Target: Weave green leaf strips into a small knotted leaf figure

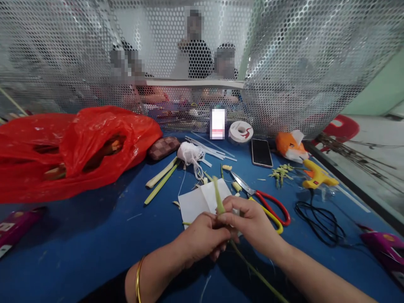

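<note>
A pale green stalk piece points up between my two hands, and a thin green stem runs down to the right below them. My left hand is closed around the lower part of the piece. The thumb and fingers of my right hand pinch it a little higher. Under and beyond my hands lies folded white paper. Scissors with red and yellow handles lie just past my right hand, blades pointing away to the left.
At the left spreads a red plastic bag. White string, cut stalks, a ribbon roll and a phone lie farther back. A yellow glue gun with black cable is at right. Behind a perforated sheet are people.
</note>
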{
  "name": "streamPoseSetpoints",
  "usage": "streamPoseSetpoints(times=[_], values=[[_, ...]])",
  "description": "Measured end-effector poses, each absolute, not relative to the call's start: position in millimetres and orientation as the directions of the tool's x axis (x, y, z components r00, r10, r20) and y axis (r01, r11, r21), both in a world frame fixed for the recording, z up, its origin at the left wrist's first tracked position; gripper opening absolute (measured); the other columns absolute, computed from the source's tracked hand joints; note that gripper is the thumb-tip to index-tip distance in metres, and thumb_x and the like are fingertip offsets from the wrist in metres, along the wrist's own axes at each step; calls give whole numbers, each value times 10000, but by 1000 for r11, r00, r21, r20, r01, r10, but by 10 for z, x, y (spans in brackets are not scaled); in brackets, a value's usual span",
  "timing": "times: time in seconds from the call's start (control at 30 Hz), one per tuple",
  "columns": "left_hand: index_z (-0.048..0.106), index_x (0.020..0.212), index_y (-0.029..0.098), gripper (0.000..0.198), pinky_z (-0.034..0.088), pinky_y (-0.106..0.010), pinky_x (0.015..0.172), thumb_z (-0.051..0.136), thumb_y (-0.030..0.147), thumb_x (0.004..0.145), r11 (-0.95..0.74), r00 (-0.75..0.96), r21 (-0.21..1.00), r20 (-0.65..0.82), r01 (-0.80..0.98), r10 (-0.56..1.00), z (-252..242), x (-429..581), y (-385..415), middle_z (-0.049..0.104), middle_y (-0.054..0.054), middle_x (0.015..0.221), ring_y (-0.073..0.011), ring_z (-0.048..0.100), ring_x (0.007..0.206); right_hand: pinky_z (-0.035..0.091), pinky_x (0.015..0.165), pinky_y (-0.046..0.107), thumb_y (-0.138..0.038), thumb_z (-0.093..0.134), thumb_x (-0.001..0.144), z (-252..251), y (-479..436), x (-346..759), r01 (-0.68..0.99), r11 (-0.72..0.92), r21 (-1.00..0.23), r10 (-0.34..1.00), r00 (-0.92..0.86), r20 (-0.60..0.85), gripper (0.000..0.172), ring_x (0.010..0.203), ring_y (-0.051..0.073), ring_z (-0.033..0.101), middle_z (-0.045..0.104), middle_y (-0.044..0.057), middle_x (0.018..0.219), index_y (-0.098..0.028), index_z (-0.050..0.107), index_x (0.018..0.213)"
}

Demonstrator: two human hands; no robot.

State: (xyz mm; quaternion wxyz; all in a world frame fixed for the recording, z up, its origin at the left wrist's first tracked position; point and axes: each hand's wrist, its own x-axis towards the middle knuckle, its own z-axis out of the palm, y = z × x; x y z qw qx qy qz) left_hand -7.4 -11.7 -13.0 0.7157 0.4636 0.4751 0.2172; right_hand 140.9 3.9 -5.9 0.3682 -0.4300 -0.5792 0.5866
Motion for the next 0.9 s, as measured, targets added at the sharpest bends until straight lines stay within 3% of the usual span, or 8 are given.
streamPoseSetpoints(times=[0.07,0.27,0.53,0.63,0.73,0.83,0.9], values=[[721,702,159,252,305,-221,375,679,408,709,492,468,861,-489,127,736,-147,-85,-119,493,50,442,-75,414,339,366,359,218,-366,716,776,-50,30,1415,52,-61,-997,942,-328,-75,268,412,84,471,547,-35,653,-200,568,626],[760,720,152,239,361,-224,411,707,383,689,515,489,845,-514,146,705,-126,-113,-132,490,45,444,-79,429,381,425,567,268,-309,673,780,-89,14,1392,138,96,-986,975,-214,65,232,599,137,505,549,-16,649,-199,556,612],[754,723,137,265,380,-231,451,732,399,697,527,539,847,-479,75,693,-185,-83,-170,542,20,469,-85,457,405,440,642,295,-250,626,856,-125,23,1406,208,270,-940,937,-283,207,231,650,153,551,575,-9,682,-208,569,636],[751,754,123,301,391,-231,492,738,422,727,564,496,824,-470,-48,730,-153,-96,-139,600,-7,521,-84,497,432,474,792,348,-243,580,908,-85,108,1503,283,431,-857,899,-220,379,128,854,205,629,678,46,878,-220,684,837],[748,811,104,409,424,-245,562,743,506,743,555,364,800,-458,-229,811,-63,-162,-61,647,-41,599,-96,553,496,457,916,403,-261,557,927,-52,217,1617,381,469,-797,867,-29,497,172,1028,242,615,685,82,1064,-232,700,1017],[752,897,98,455,448,-267,599,725,533,766,496,289,797,-413,-345,864,32,-262,20,671,-67,664,-132,600,564,483,867,400,-355,576,910,-27,312,1709,398,397,-827,887,67,457,200,937,244,638,709,73,970,-223,724,939],[751,909,100,444,457,-277,613,713,524,782,461,261,813,-388,-355,884,79,-321,55,681,-82,696,-145,611,590,501,832,397,-462,587,895,5,360,1771,329,283,-901,953,11,303,300,880,249,658,739,79,905,-208,745,870]])
